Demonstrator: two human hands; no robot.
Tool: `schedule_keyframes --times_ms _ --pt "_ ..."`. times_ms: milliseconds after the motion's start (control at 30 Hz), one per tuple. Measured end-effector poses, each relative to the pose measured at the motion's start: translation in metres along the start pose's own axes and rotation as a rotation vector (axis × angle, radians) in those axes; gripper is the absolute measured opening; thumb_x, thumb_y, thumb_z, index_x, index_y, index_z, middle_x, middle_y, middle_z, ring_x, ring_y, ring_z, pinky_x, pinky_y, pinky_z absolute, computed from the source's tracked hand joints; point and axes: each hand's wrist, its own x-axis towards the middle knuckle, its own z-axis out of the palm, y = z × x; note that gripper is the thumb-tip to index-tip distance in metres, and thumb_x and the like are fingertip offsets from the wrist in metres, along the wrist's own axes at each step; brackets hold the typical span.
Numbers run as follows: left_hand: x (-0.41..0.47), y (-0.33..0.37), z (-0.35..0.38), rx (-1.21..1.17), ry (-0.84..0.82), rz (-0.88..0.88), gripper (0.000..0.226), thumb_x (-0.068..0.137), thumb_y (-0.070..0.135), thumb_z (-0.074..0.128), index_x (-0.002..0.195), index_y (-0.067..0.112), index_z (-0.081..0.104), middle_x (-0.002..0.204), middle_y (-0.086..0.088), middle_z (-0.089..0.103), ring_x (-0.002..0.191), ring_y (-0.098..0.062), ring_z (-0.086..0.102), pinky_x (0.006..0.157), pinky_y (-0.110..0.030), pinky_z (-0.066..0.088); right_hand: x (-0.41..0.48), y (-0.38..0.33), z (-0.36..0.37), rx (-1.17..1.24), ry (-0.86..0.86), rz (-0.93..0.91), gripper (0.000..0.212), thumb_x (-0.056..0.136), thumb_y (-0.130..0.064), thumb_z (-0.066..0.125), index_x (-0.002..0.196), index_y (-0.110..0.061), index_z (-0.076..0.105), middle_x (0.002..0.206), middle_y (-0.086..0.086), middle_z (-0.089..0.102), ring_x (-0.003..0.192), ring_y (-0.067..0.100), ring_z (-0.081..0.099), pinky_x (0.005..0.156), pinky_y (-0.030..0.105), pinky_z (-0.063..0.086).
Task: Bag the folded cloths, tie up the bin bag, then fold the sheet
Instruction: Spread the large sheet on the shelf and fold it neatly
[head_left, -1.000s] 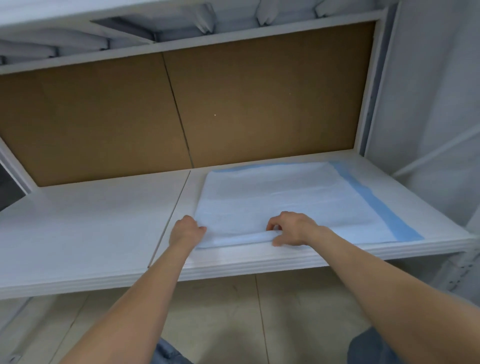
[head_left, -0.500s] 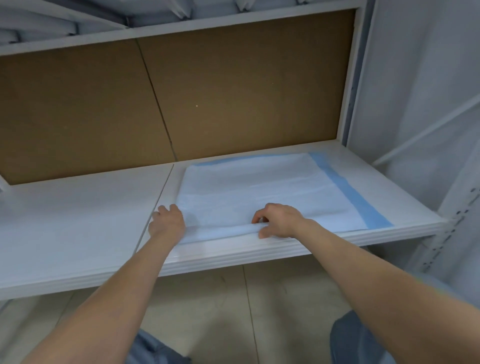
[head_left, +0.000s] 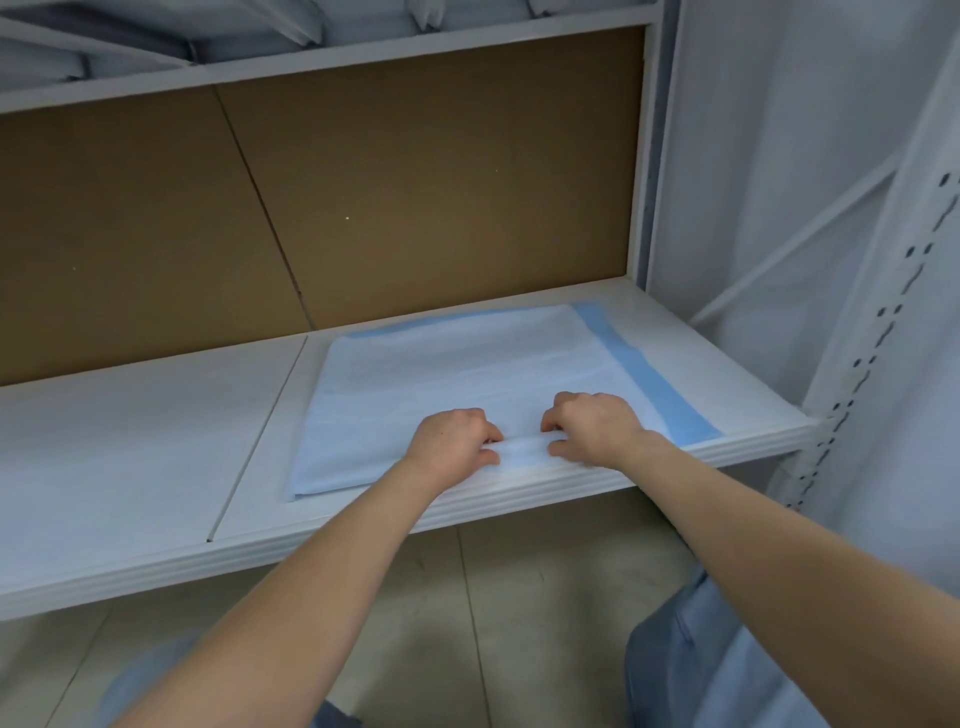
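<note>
The white shelf (head_left: 130, 441) runs left to right in front of a brown backboard (head_left: 415, 182). On its right section the pale blue sheet (head_left: 467, 364) lies flat, with its darker border (head_left: 649, 379) along the right and its near edge at the shelf's lip. The left grip (head_left: 452, 441) and right grip (head_left: 592, 428), close together, each pinch a raised ridge of that edge, probably to carry it over into a fold.

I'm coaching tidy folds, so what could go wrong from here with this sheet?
1. The left hand and right hand pinch the near edge of the sheet close together, so its unheld corners may droop and skew the fold.
2. It lies at the front lip of the shelf; a pull toward the body could slide it off.
</note>
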Motion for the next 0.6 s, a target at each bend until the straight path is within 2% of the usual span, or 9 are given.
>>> schedule_keyframes --times_ms 100,200,300,400,500,600 --pt "0.002 0.006 0.005 0.152 0.013 0.008 0.033 0.094 0.032 0.049 0.124 0.020 0.058 0.119 -0.001 0.058 0.108 -0.023 0.057 0.081 -0.032 0.046 0.001 -0.008 0.002 -0.140 0.045 -0.003 0.030 0.094 -0.028 0.047 0.121 -0.022 0.057 0.122 0.000 0.054 0.103 0.026 0.060 0.072 0.029 0.037" --pt "0.007 0.013 0.006 0.254 0.062 0.002 0.028 0.090 0.015 0.049 0.117 0.012 0.055 0.112 -0.004 0.061 0.104 -0.025 0.057 0.073 -0.031 0.044 0.004 -0.013 0.005 -0.216 0.080 0.012 0.029 0.092 -0.016 0.045 0.119 -0.016 0.055 0.118 0.002 0.054 0.090 0.027 0.062 0.062 0.029 0.033" --pt "0.009 0.017 0.007 0.278 0.067 -0.004 0.029 0.087 0.002 0.047 0.115 0.009 0.051 0.109 -0.006 0.059 0.098 -0.026 0.058 0.064 -0.031 0.036 0.005 -0.012 0.005 -0.225 0.080 0.053 0.029 0.091 -0.007 0.047 0.119 -0.014 0.051 0.117 0.004 0.052 0.074 0.028 0.054 0.049 0.028 0.026" --pt "0.011 0.019 0.011 0.259 0.027 -0.008 0.033 0.086 -0.004 0.047 0.117 0.008 0.047 0.110 -0.009 0.055 0.087 -0.030 0.063 0.059 -0.032 0.035 0.006 -0.011 0.009 -0.172 0.038 0.077 0.034 0.090 -0.002 0.049 0.122 -0.013 0.048 0.118 0.007 0.049 0.076 0.028 0.053 0.057 0.031 0.035" --pt "0.018 0.017 0.007 0.153 -0.054 -0.040 0.034 0.088 0.001 0.046 0.121 0.010 0.047 0.115 -0.009 0.054 0.098 -0.032 0.060 0.070 -0.036 0.044 0.006 -0.008 0.008 -0.066 -0.020 0.113 0.040 0.089 0.001 0.047 0.126 -0.013 0.046 0.122 0.010 0.046 0.096 0.030 0.059 0.069 0.032 0.044" --pt "0.022 0.014 -0.005 0.070 -0.179 -0.078 0.031 0.087 0.013 0.050 0.118 0.014 0.049 0.118 -0.006 0.054 0.105 -0.028 0.055 0.077 -0.032 0.043 0.004 -0.003 0.003 0.020 -0.077 0.114 0.044 0.089 -0.001 0.045 0.130 -0.017 0.045 0.125 0.010 0.043 0.104 0.030 0.056 0.076 0.032 0.045"
